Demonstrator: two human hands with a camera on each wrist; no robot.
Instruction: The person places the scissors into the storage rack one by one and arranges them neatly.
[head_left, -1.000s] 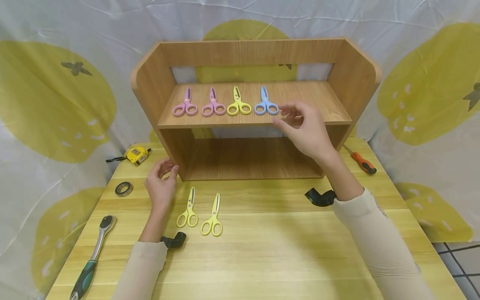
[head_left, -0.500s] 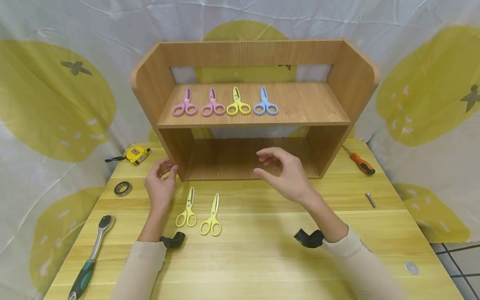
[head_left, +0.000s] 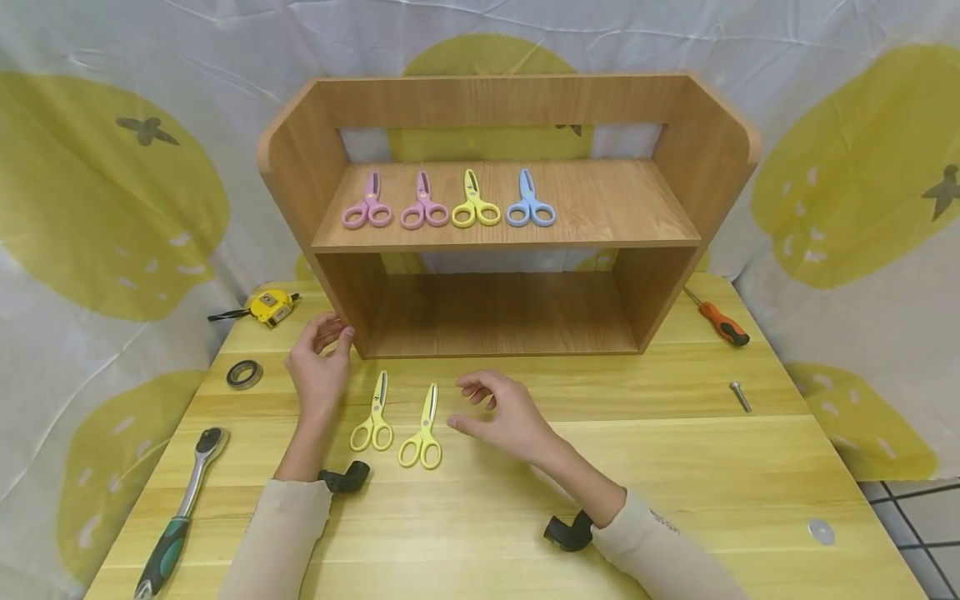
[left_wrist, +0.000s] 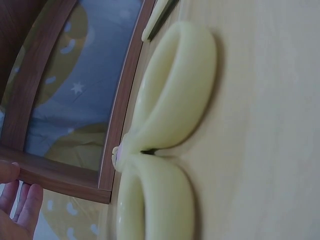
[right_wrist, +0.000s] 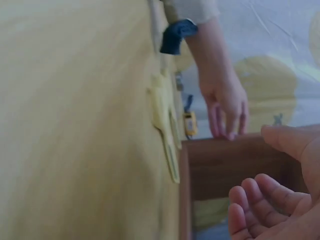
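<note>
My right hand hovers over the table beside a pair of yellow scissors, its fingers loosely bent and holding nothing. To the left of those lies a second pair of yellow scissors; both point toward the wooden shelf. At the shelf's lower left side, my left hand has its fingertips right at the panel's front edge. The left wrist view shows large scissor handles close to the camera. On the upper board lie two pink scissors, yellow scissors and blue scissors in a row.
Along the table's left side are a yellow tape measure, a ring bearing and a ratchet wrench. A screwdriver, a bolt and a washer lie at the right.
My right hand has come away from beside the blue scissors on the upper board, moving down and left to the yellow scissors on the table. The left hand stays at the shelf's side.
</note>
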